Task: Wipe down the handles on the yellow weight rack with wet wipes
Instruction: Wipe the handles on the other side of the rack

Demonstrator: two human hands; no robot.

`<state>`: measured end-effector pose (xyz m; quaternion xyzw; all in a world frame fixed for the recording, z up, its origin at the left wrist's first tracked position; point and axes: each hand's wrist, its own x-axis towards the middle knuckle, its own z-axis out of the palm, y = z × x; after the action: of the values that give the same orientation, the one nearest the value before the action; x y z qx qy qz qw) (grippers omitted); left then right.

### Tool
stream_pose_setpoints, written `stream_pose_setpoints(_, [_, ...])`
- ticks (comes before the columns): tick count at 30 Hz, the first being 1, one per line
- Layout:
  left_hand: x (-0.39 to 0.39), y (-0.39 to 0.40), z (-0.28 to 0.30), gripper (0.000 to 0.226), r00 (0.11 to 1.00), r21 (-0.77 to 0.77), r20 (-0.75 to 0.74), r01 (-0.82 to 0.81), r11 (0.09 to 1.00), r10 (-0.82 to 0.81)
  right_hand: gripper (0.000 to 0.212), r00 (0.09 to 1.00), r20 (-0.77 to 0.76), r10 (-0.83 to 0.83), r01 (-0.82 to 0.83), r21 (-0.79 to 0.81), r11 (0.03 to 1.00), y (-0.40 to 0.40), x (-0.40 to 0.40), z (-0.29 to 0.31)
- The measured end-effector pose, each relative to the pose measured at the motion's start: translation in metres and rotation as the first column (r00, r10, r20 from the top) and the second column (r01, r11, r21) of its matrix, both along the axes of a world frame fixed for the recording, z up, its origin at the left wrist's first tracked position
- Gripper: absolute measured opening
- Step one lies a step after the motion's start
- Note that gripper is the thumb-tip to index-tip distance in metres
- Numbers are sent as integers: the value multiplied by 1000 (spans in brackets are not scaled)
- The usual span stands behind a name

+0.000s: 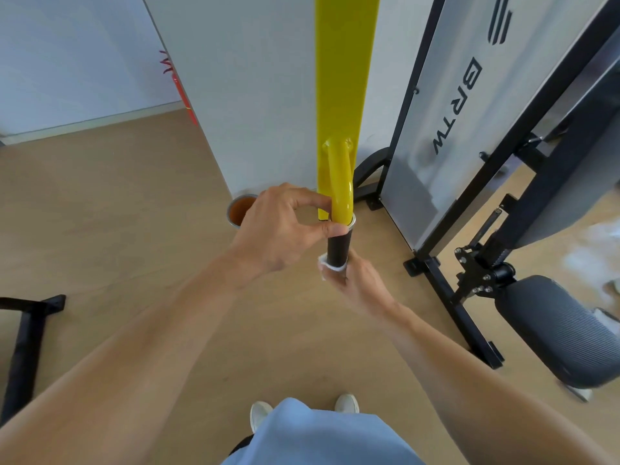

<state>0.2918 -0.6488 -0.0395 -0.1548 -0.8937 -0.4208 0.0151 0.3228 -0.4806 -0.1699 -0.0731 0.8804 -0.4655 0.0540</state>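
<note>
A yellow rack upright [342, 78] rises in front of me, and a yellow tube [340, 182] sticks out from it toward me. The tube ends in a black handle grip [339, 248] with a silver collar. My left hand [278, 226] pinches the top of the grip just below the collar with thumb and forefinger. My right hand [355, 280] is curled round the near end of the grip with a white wet wipe [330, 266] bunched between palm and handle.
A black-framed weight machine with a grey panel [446, 129] stands to the right, its padded seat [563, 330] close by. A metal cup [240, 209] sits on the wooden floor beside the white wall corner. Black bars [23, 337] lie at left.
</note>
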Motion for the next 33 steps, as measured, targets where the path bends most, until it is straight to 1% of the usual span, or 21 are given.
stream_pose_setpoints(3, [2,1,-1,26,1000,7,3,-4,1000,4,16,989,-116,-96,73,-185,980,-5,-6,39])
stream_pose_setpoints(4, [3,2,-1,27,1000,16,0,0,1000,0,16,982,-147,-119,86,-214,973,-6,-8,47])
stream_pose_setpoints(6, [5,4,0,24,1000,24,-5,7,1000,-7,16,979,-168,-114,82,-189,979,-7,-7,46])
stream_pose_setpoints(9, [3,3,2,19,1000,28,-8,-7,1000,7,13,997,-40,-68,66,-60,996,-5,-4,18])
stream_pose_setpoints(11, [1,1,2,17,1000,11,-19,-6,1000,6,9,999,6,-36,36,-23,999,-3,-3,9])
stream_pose_setpoints(13, [-1,0,2,20,1000,-17,-25,-1,1000,0,8,999,-29,-32,30,-67,997,-4,-4,22])
stream_pose_setpoints(17, [2,0,1,23,1000,-16,-17,-3,1000,3,14,980,-174,-100,63,-206,977,-8,-8,57])
stream_pose_setpoints(19, [3,1,1,21,1000,-4,-17,-1,1000,0,18,980,-178,-92,48,-235,971,-9,-7,58])
stream_pose_setpoints(21, [4,3,1,20,1000,0,-17,-5,1000,5,19,990,-124,-68,40,-221,975,-9,-5,44])
stream_pose_setpoints(23, [3,3,2,20,1000,-3,-18,-10,1000,10,17,998,-39,-51,42,-186,982,-7,-4,30])
stream_pose_setpoints(25, [3,2,3,21,1000,-11,-15,-9,1000,8,14,1000,0,-30,30,-190,981,-5,-2,30])
stream_pose_setpoints(27, [3,0,3,23,1000,-17,-9,1,1000,-1,16,999,-44,-15,4,-240,971,-4,2,41])
stream_pose_setpoints(29, [3,-1,1,24,1000,-20,-3,6,1000,-6,18,993,-117,-36,2,-278,961,-4,5,54])
stream_pose_setpoints(31, [5,0,0,23,1000,-16,-8,2,1000,-2,20,987,-155,-43,2,-252,968,-5,6,53])
stream_pose_setpoints(33, [5,1,1,22,1000,-2,-12,-8,1000,8,28,992,-125,-5,-15,-159,987,-6,7,39])
